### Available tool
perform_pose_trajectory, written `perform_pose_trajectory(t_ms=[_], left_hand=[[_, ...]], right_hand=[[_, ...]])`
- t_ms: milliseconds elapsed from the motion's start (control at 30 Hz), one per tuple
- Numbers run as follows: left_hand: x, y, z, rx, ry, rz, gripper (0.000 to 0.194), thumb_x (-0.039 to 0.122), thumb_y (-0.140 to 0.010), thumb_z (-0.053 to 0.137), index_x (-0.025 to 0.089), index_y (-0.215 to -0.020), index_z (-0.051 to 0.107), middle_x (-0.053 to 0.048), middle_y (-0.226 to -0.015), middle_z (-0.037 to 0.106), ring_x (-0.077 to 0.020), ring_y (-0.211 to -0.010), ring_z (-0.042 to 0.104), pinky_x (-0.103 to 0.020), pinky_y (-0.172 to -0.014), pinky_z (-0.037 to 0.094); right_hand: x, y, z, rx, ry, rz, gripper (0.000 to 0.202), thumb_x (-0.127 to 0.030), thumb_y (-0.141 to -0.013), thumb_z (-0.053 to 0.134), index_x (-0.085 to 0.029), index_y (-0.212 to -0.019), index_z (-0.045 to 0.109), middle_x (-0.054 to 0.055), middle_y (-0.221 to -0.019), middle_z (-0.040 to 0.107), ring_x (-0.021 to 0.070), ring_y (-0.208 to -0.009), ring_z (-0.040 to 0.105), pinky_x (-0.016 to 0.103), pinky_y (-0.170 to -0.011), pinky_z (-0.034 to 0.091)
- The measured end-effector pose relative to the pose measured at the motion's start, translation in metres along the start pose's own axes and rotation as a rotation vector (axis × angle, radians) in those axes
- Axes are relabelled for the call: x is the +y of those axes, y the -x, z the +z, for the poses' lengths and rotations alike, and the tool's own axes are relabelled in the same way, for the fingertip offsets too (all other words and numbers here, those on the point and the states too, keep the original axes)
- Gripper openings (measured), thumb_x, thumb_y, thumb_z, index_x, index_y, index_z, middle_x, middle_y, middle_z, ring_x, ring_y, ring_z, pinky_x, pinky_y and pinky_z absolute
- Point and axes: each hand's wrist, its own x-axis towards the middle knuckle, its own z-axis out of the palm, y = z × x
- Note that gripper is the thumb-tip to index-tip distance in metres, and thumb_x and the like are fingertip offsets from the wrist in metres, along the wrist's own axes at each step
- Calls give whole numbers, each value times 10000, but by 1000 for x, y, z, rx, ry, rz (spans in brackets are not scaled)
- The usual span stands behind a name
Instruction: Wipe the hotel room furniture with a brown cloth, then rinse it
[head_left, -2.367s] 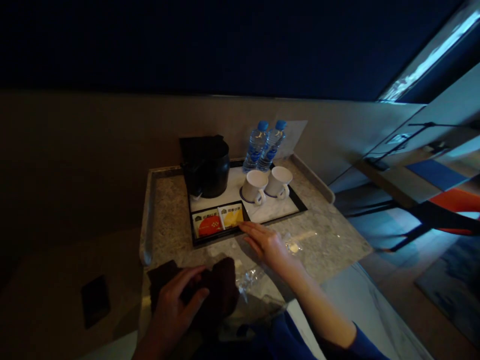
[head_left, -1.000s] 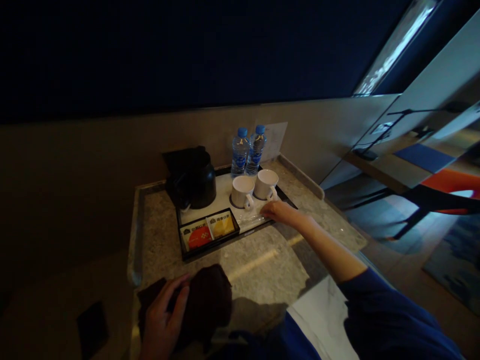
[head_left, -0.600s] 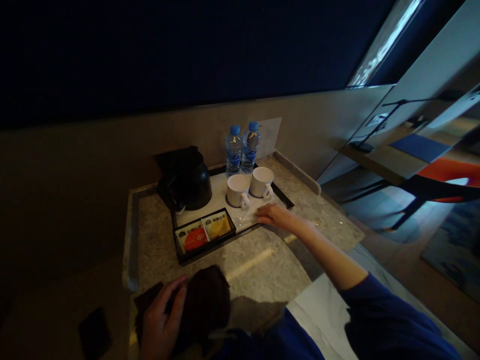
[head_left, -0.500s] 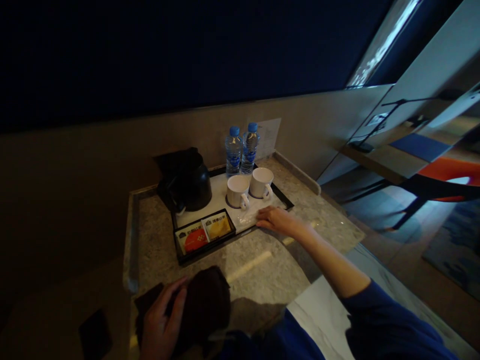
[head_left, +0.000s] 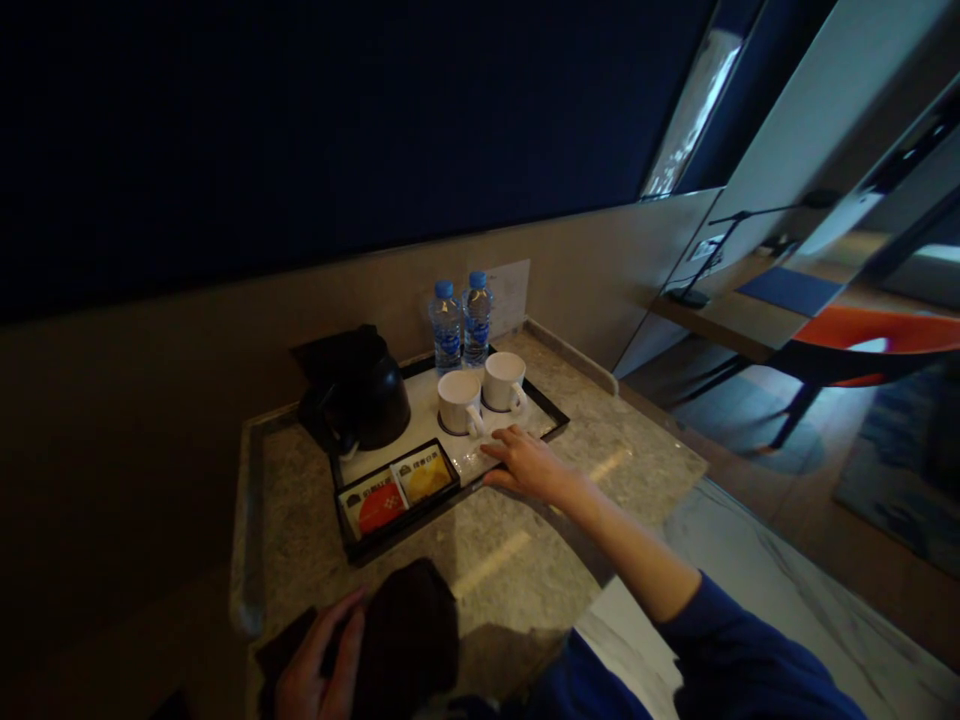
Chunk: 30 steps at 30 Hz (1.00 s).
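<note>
The right hand, fingers loosely spread and gripping nothing visible, is nearest the clear, glossy plastic wrapper, just left of its fingertips. The left hand curls at dark brown cloth; its grip is unclear.

The right hand reaches forward, palm down, fingers slightly spread. The left hand hangs low, its fingers curved.
</note>
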Motion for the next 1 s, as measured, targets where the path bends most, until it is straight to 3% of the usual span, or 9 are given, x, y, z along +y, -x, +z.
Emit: perform_pose_trajectory(t_ms=[167, 300, 467, 533, 633, 700, 800, 900, 1000], left_hand=[[3, -1, 0, -9, -12, 4, 431, 605, -774, 488, 241, -850, 708, -32, -864, 730, -225, -806, 693, -291, -695, 586], [-3, 4, -3, -13, -10, -17, 377, 561, -793, 497, 256, -887, 698, -21, -907, 725, -218, -839, 686, -296, -732, 581], [-10, 20, -22, 111, 0, -126, 356, 535, -787, 534, 245, -944, 668, -35, -992, 701, -225, -931, 655, -323, -808, 554], [-9, 27, -33, 183, -1, -192, 373, 541, -789, 525, 229, -948, 655, -51, -1006, 685, -236, -953, 638, -363, -856, 530], [-3, 38, -46, 254, -16, -214, 382, 537, -795, 513, 210, -940, 645, -70, -1021, 657, -247, -981, 609, -406, -925, 481], [3, 47, -50, 292, -23, -210, 357, 502, -811, 512, 207, -970, 633, -72, -1052, 638, -239, -1011, 590, -395, -948, 461], [11, 62, -51, 345, -33, -229, 331, 454, -828, 511, 199, -1010, 616, -72, -1066, 621, -224, -1023, 576, -366, -949, 451], [10, 78, -49, 376, -93, -267, 349, 464, -824, 495, 184, -985, 629, -82, -1028, 626, -230, -1000, 580, -369, -918, 461], [-6, 94, -48, 420, -114, -319, 385, 508, -800, 495, 181, -943, 640, -93, -1005, 631, -245, -988, 584, -395, -912, 461]], right_hand=[[-1, 0, -3, -120, -32, -27, 505, -598, -878, 397, -211, -1074, 656, 101, -961, 648, 232, -937, 599, 364, -839, 440], [-12, 7, -18, 10, -79, -23, 419, -483, -902, 456, -177, -1131, 630, 115, -977, 665, 233, -953, 604, 366, -872, 436], [-67, 37, -35, 91, -415, -258, 372, -390, -932, 439, -150, -1173, 589, 101, -1019, 656, 168, -960, 590, 280, -859, 462], [-102, 40, -26, 43, -469, -480, 435, -451, -908, 468, -171, -1233, 545, 103, -1135, 619, 174, -1038, 557, 289, -894, 455], [-155, 27, 8, -16, -308, -747, 675, -584, -803, 554, -221, -1355, 417, 144, -1369, 445, 308, -1262, 375, 502, -973, 395], [-185, 11, 36, -71, -181, -825, 733, -614, -777, 563, -239, -1379, 376, 161, -1396, 396, 378, -1289, 309, 626, -936, 362], [-211, -9, 61, -130, -133, -853, 632, -550, -811, 559, -253, -1349, 411, 137, -1320, 462, 365, -1180, 422, 592, -864, 419], [-207, -8, 58, -160, -154, -774, 534, -457, -821, 583, -256, -1302, 472, 115, -1282, 506, 327, -1099, 476, 529, -842, 444], [-160, 19, 45, -199, -153, -573, 504, -421, -827, 581, -267, -1300, 495, 108, -1302, 519, 304, -1097, 482, 510, -886, 428]])
